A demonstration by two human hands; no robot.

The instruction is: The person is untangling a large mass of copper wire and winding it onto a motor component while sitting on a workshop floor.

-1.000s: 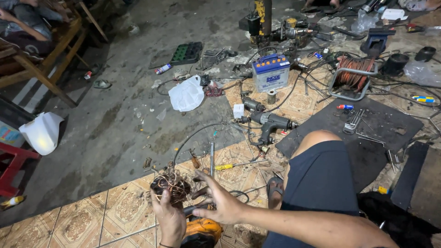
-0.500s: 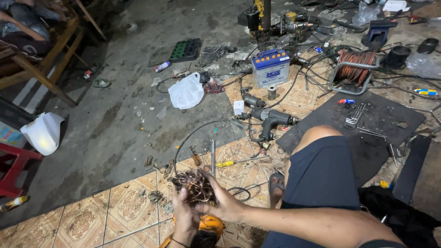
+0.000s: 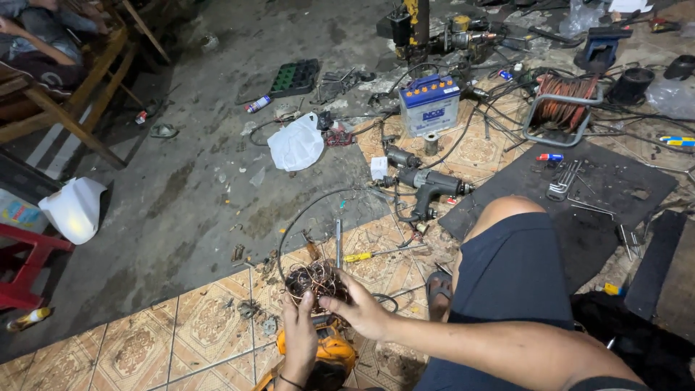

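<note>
Left hand [image 3: 299, 334] and right hand [image 3: 360, 313] close together, fingers curled, gripping.

Tangled copper wire coil [image 3: 313, 281], round, reddish-brown, frayed strands, upright above orange power tool [image 3: 329, 355] on tiled floor.

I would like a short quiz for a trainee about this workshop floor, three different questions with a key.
1. True or false: both hands touch the copper wire bundle.
2. Which tool lies just right of the bundle: (a) hammer, (b) screwdriver, (c) saw?
3. Fill in: the battery stands to the ___ of the cable reel.

Key: 1 true, left hand and right hand hold it. 2 b. 3 left.
</note>
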